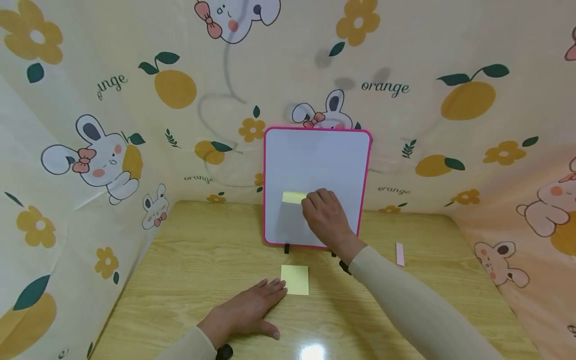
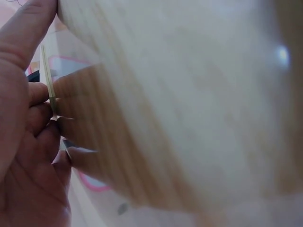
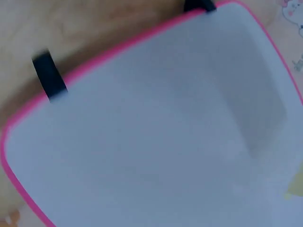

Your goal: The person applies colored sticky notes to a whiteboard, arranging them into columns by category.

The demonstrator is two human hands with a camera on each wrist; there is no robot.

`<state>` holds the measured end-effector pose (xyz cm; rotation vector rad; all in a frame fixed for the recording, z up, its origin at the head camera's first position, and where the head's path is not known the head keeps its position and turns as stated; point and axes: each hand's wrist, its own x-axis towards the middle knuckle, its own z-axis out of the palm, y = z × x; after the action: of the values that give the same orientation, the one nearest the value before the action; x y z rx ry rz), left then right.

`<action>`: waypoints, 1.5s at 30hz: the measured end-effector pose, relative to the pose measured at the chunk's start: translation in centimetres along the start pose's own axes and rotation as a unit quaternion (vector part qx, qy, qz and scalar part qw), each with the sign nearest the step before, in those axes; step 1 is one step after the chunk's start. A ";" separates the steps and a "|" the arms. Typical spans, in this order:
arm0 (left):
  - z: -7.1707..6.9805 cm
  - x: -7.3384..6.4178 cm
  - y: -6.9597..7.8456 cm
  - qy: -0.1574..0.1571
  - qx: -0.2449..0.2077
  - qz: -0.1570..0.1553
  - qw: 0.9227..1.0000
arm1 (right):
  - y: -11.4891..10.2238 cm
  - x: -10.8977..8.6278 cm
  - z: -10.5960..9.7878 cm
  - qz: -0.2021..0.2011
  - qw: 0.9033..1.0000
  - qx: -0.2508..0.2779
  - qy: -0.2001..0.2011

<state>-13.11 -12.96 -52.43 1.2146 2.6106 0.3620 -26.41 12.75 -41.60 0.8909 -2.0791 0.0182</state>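
Note:
My right hand (image 1: 327,215) pinches the right end of a yellow sticky note (image 1: 292,197) in front of the whiteboard (image 1: 315,165). The note hangs over the board's lower half and casts a shadow below itself. In the right wrist view only a corner of the sticky note (image 3: 297,185) shows, at the right edge, and the hand is out of sight. My left hand (image 1: 249,307) lies palm down on the table, fingers stretched out, fingertips at the left edge of a pale yellow sticky note pad (image 1: 295,280). Seen edge-on, the pad (image 2: 47,71) stands by the left fingertips.
The whiteboard has a pink frame and leans upright on black feet (image 1: 287,248) at the back of the wooden table (image 1: 202,260). A small pink strip (image 1: 399,254) lies on the right. Patterned cloth (image 1: 288,85) encloses the back and both sides.

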 end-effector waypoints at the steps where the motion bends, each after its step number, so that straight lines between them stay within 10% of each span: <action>1: 0.0 0.0 0.0 0.000 -0.001 -0.001 1.000 | 0.2 0.4 0.1 -0.005 1.000 -0.007 0.008; 26: 0.4 -0.3 0.1 0.015 0.006 0.008 1.000 | 2.9 4.9 1.8 -0.029 0.996 -0.081 0.035; 45: 0.5 -0.2 -0.3 0.015 0.004 0.011 1.000 | 2.8 3.6 3.7 -0.001 0.993 -0.091 -0.070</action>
<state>-13.06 -13.28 -52.93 1.2503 2.6296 0.3765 -32.03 11.55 -40.58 0.8024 -2.1696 -0.2383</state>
